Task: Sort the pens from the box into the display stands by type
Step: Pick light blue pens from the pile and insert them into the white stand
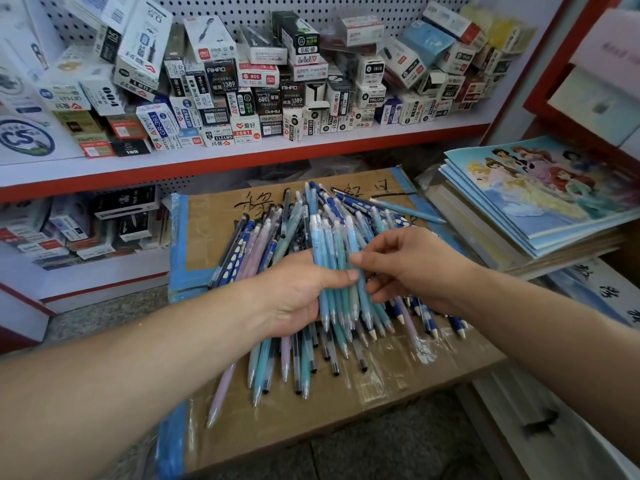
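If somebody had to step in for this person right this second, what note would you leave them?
Left hand: grips a bundle of light-blue pens, thumb across it.
Right hand: pinches a pen in that same bundle.
Where things are: the mixed pens lie in a loose pile on the taped cardboard box, under both hands. No display stand is in view.
Done: one type, light blue, gathered in hand.
Left: place that bundle, then sort the dark-blue, pink and teal pens in the pile.
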The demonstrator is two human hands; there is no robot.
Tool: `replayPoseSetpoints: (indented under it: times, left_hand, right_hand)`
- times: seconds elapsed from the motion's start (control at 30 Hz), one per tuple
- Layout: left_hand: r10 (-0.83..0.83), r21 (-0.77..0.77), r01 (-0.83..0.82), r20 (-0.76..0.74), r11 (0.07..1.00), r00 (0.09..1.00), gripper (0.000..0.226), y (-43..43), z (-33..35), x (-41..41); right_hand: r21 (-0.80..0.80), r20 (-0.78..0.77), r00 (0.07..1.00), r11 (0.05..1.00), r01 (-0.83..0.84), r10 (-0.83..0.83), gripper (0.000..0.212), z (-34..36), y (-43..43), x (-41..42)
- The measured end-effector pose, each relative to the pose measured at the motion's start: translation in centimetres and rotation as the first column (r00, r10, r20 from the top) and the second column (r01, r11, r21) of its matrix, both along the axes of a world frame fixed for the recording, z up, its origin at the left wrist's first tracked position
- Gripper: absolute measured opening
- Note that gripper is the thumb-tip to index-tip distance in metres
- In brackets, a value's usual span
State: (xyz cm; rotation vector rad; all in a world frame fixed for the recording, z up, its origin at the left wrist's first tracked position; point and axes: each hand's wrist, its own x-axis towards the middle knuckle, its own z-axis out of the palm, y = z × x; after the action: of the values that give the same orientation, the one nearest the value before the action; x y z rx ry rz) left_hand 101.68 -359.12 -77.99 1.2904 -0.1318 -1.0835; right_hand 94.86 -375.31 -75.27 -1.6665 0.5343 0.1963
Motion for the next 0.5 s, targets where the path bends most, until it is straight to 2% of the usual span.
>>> replayPoseSetpoints:
  times: [0.23, 0.27, 0.3, 0.37, 0.4, 0.43, 0.5]
  left_hand:
    - [0.021, 0.026, -0.021, 0.000, 0.999, 1.000, 0.035, 0.3, 0.1, 0.2]
    - [0.027, 0.028, -0.027, -0.002, 0.999, 1.000, 0.035, 0.3, 0.1, 0.3]
    - [0.037, 0.031, -0.037, -0.010, 0.999, 0.999, 0.035, 0.3, 0.1, 0.4]
    - [0.063, 0.038, -0.061, -0.034, 0.997, 0.997, 0.034, 0.4, 0.2, 0.7]
    - [0.066, 0.042, -0.064, -0.039, 0.997, 0.997, 0.033, 0.4, 0.3, 0.7]
    - [0.064, 0.046, -0.062, -0.041, 0.997, 0.997, 0.033, 0.4, 0.3, 0.7]
    - [0.058, 0.054, -0.055, -0.047, 0.997, 0.997, 0.032, 0.5, 0.3, 0.6]
  right_hand:
    - [-0.037, 0.028, 0.999, 0.998, -0.042, 0.043, 0.015, -0.3, 0.1, 0.5]
    - [-0.096, 0.042, 0.999, 0.995, -0.027, 0.031, 0.015, -0.3, -0.2, 0.7]
    - [-0.241, 0.067, 0.998, 0.971, 0.005, 0.011, 0.015, -0.5, -0.9, 1.0]
    - [-0.595, 0.102, 0.995, 0.801, 0.070, -0.011, 0.021, -1.1, -2.7, 1.6]
    - [-0.693, 0.079, 0.997, 0.718, 0.064, -0.012, 0.028, -1.4, -3.5, 1.8]
    - [-0.733, 0.028, 1.000, 0.680, 0.029, -0.012, 0.037, -1.6, -3.9, 1.9]
    - [-0.746, -0.075, 0.997, 0.663, -0.057, 0.002, 0.051, -2.0, -4.1, 2.1]
